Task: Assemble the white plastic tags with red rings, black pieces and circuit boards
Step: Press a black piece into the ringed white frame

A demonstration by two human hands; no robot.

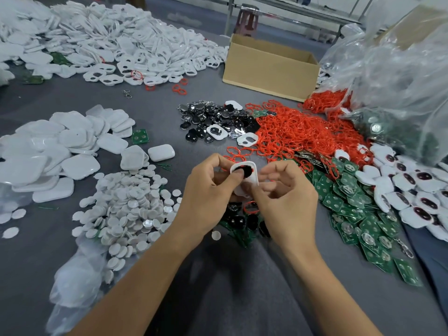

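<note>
The left hand (208,190) curls round the white tag (252,180), thumb pressing the black piece (246,172) into its upturned face, the right hand (283,192) pinching its near end, long axis pointing away toward the red rings (291,134).

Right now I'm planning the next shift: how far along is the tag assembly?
Done: a heap of seemingly finished tags lies at the right. In hand: the left hand holds one white tag, thumb pressing a black piece into it, and the right hand pinches its lower edge. Left: large piles of empty white tags, red rings, black pieces and circuit boards, so most remains.
</note>
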